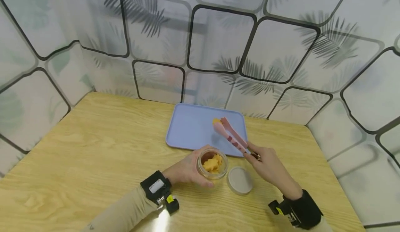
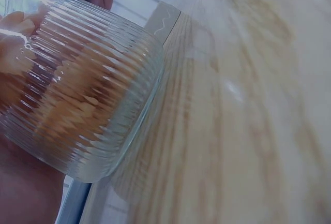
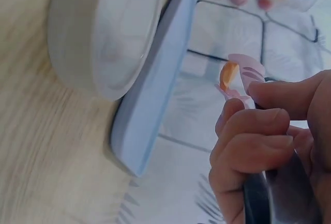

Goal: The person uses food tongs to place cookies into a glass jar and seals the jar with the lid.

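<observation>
My left hand [image 1: 187,168] grips a ribbed clear glass jar [image 2: 98,89] from its left side, fingers and thumb around the wall. Orange pieces [image 1: 213,164] lie inside the jar, whose mouth is uncovered. With my right hand [image 1: 265,164] I hold a pair of pink tongs [image 1: 221,129] with dark handles [image 3: 289,193], above the right part of a light blue tray [image 1: 193,126]. Between the tong tips is a single orange piece [image 3: 225,74]. A pale round lid [image 1: 240,180] rests on the table just right of the jar.
The wooden table [image 1: 109,138] spreads widely to the left. A patterned curtain [image 1: 162,44] closes off the back and both sides, with the tray's far edge close to it.
</observation>
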### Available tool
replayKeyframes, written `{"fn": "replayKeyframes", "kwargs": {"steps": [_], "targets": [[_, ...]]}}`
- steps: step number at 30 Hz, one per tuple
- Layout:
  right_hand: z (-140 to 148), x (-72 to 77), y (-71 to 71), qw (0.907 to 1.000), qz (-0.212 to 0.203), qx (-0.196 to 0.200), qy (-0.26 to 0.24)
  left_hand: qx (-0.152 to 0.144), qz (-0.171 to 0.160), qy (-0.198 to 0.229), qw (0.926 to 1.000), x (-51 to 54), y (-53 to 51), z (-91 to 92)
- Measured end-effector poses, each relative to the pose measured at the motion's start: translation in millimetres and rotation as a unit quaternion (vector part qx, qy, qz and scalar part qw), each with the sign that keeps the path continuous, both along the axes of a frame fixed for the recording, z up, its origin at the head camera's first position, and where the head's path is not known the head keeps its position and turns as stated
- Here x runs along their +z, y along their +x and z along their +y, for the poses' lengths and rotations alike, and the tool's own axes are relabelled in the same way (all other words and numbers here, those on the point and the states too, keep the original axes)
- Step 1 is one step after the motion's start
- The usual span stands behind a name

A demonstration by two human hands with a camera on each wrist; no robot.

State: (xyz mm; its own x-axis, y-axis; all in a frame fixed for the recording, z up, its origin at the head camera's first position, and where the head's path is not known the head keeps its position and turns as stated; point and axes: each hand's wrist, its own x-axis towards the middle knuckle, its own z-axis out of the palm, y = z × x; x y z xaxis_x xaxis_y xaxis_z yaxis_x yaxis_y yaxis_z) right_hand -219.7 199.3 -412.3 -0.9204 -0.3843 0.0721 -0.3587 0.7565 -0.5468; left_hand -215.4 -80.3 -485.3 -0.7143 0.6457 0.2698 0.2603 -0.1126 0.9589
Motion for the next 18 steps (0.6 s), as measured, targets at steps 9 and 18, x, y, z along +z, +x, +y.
{"fn": "replayKeyframes", "kwargs": {"steps": [9, 18], "targets": [[6.6, 22.1, 45.3, 0.9988, 0.001, 0.018, -0.045, 0.003, 0.007, 0.001, 1.0, -1.0, 1.2, -2.1], [21.7, 28.4, 84.4, 0.994, 0.011, 0.086, -0.068, -0.007, -0.004, -0.016, 0.9998, -0.4, 0.9, -2.5]]}}
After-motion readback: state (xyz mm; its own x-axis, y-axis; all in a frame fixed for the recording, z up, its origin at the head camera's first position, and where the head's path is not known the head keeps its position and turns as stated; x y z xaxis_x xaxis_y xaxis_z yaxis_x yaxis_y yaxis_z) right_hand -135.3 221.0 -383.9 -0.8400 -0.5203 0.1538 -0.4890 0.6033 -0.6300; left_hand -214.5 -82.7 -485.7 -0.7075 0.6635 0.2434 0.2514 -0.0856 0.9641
